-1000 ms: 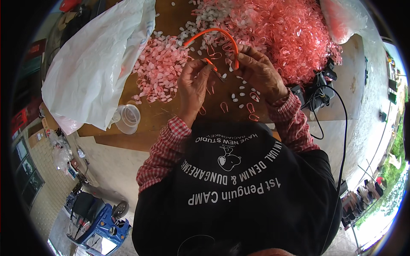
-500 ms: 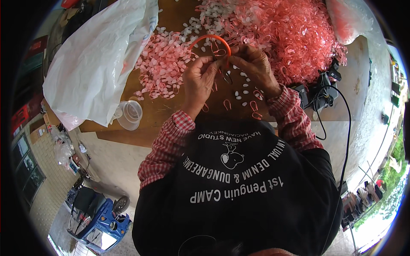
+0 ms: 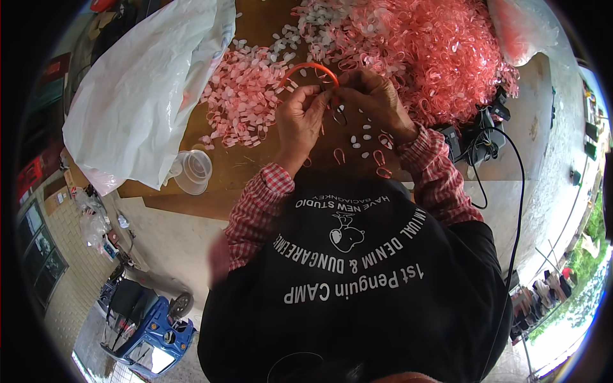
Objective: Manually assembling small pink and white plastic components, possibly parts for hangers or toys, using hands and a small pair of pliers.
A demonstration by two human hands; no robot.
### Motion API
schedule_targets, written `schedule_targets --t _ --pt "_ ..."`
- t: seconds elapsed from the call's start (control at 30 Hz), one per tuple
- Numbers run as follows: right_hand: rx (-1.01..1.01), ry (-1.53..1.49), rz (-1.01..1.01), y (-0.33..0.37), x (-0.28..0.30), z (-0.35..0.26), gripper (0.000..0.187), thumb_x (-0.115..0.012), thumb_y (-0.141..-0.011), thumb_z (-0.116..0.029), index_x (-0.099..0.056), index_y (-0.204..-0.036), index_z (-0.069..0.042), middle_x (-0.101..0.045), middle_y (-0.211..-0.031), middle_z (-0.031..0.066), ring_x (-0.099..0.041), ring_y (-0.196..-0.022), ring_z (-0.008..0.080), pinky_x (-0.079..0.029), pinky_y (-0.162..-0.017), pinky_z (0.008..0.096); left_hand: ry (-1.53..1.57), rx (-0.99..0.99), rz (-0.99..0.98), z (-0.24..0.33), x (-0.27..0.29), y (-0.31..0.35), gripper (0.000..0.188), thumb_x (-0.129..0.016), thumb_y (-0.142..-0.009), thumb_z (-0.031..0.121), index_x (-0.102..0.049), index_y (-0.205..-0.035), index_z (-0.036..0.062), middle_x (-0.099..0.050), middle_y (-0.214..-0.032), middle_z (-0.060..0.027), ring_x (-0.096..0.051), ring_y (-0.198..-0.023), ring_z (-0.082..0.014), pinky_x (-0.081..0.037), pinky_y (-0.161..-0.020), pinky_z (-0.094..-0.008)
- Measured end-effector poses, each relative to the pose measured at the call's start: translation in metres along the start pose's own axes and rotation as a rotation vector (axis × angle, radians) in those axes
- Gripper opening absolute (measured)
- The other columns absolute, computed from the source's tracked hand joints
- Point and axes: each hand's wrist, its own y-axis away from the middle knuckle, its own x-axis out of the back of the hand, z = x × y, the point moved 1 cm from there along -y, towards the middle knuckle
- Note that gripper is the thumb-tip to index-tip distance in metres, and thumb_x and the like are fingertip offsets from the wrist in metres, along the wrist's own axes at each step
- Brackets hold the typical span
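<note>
Head view, left hand: the left hand (image 3: 299, 118), upper middle of the frame, has thumb and fingers pinched on the orange band.
Right hand: the right hand (image 3: 380, 99) meets it fingertip to fingertip from the right, pinching the band's right end; the exact grip is partly hidden.
Orange band: the orange band (image 3: 311, 65) arches above the joined fingertips, at upper centre.
Dark loop: a thin dark loop (image 3: 339, 116) hangs just below the fingertips; its kind is unclear.
Pink loops: a large heap of pink loops (image 3: 421, 57) fills the upper right; a smaller pink pile (image 3: 236, 96) lies left of the hands.
White ovals: several white ovals (image 3: 366, 136) lie on the brown surface (image 3: 255, 163), below the right hand.
Left side: a white bag (image 3: 150, 89) beside a clear tub (image 3: 193, 171).
Right side: black adapters (image 3: 479, 137) with cables.
</note>
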Motion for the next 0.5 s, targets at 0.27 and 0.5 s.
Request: schedule_targets --t 0.27,0.5 --pt "0.079 0.38 0.04 0.001 0.0 0.01 0.025 -0.064 -0.08 -0.012 -0.059 -0.099 0.003 -0.065 -0.083 0.0074 -0.061 -0.076 0.0116 -0.049 -0.067 0.0257 0.075 0.182 -0.012 -0.007 -0.005 0.005 0.014 -0.058 -0.089 0.009 -0.06 -0.096 -0.0032 -0.065 -0.078 -0.0044 -0.061 -0.065 -0.0073 -0.048 -0.056 -0.0185" --pt "-0.034 0.416 0.123 0.005 -0.003 0.029 0.022 -0.064 -0.082 -0.008 -0.058 -0.103 0.0 -0.063 -0.089 0.0031 -0.059 -0.08 0.0073 -0.048 -0.073 0.0214 -0.006 0.131 -0.009 -0.029 -0.011 0.005 0.012 -0.057 -0.089 0.006 -0.059 -0.096 -0.0041 -0.064 -0.078 -0.0049 -0.059 -0.067 -0.0059 -0.053 -0.059 -0.0213"
